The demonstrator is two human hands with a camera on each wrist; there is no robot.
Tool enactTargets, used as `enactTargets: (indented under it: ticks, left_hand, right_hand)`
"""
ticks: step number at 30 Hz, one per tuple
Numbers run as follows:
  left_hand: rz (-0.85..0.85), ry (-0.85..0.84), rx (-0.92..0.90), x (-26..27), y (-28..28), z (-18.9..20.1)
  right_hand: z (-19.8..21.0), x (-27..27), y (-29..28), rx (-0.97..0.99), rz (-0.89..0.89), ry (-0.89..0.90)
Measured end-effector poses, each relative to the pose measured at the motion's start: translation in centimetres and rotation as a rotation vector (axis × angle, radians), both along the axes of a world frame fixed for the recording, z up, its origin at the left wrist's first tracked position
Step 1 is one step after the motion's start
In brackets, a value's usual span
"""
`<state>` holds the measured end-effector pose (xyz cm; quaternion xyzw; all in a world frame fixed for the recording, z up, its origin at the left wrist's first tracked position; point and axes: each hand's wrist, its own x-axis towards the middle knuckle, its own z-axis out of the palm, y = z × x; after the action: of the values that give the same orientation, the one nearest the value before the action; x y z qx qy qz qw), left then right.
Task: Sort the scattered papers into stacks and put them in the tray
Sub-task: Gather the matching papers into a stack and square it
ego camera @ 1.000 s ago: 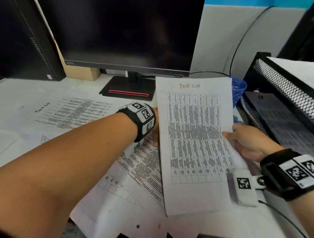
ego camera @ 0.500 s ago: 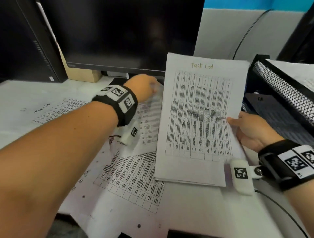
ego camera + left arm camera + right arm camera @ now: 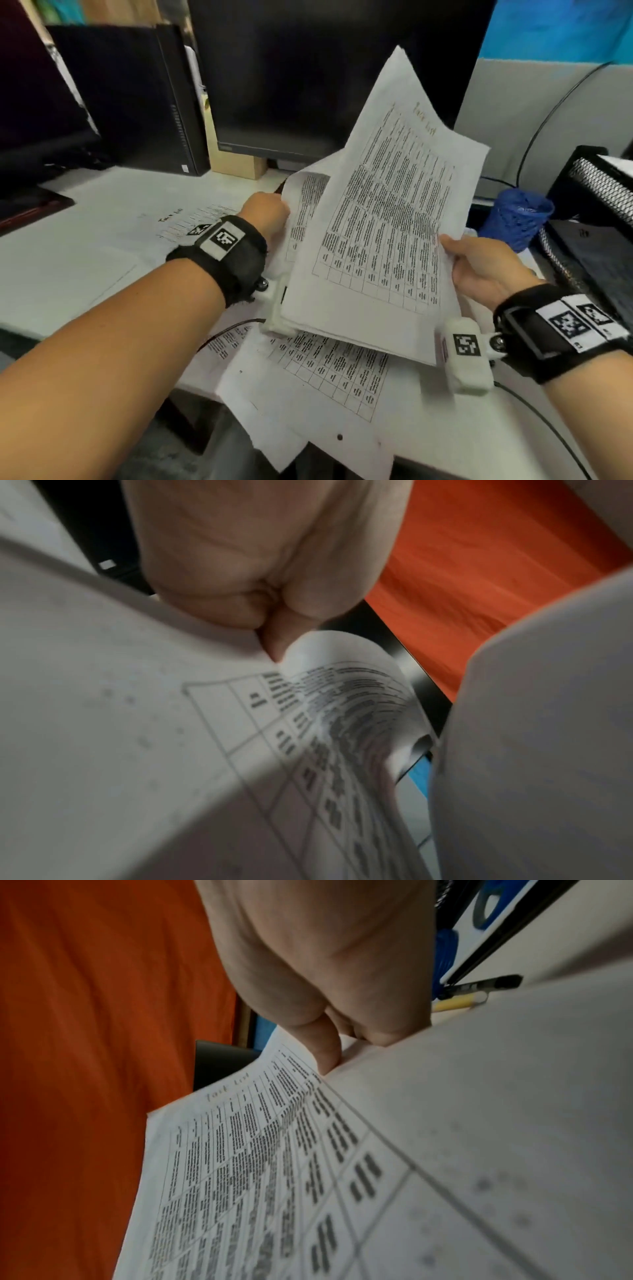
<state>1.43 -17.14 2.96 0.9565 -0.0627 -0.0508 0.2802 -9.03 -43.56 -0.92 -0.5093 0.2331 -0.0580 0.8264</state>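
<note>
While my right hand (image 3: 479, 265) pinches the raised stack (image 3: 383, 219) by its right edge, my left hand (image 3: 265, 214) pinches one curling sheet (image 3: 301, 205) just behind it at centre frame. Long axes run lower left to upper right. At right edge, nearer my right hand, sits the mesh tray (image 3: 596, 192). Two more sheets (image 3: 329, 373) lie below, one (image 3: 191, 226) at left.

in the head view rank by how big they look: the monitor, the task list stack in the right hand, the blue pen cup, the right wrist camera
1. monitor
2. task list stack, though it is nearer the camera, so its true size is unsure
3. blue pen cup and right wrist camera: they look alike, and the camera is nearer, so unranked
</note>
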Motion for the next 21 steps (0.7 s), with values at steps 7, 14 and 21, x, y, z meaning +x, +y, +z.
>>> enactTargets:
  ticks: [7, 14, 21]
  left_hand:
    - [0.148, 0.004, 0.121, -1.1, 4.8, -1.6]
    - [0.266, 0.240, -0.518, -2.0, 5.9, -2.6]
    - [0.116, 0.250, -0.784, -4.0, 5.1, -3.4]
  right_hand:
    - [-0.8, -0.1, 2.1, -0.036, 0.065, 0.002]
    - [-0.4, 0.9, 3.8, -0.111, 0.069, 0.003]
    - [-0.2, 1.8, 6.4, -0.172, 0.127, 0.120]
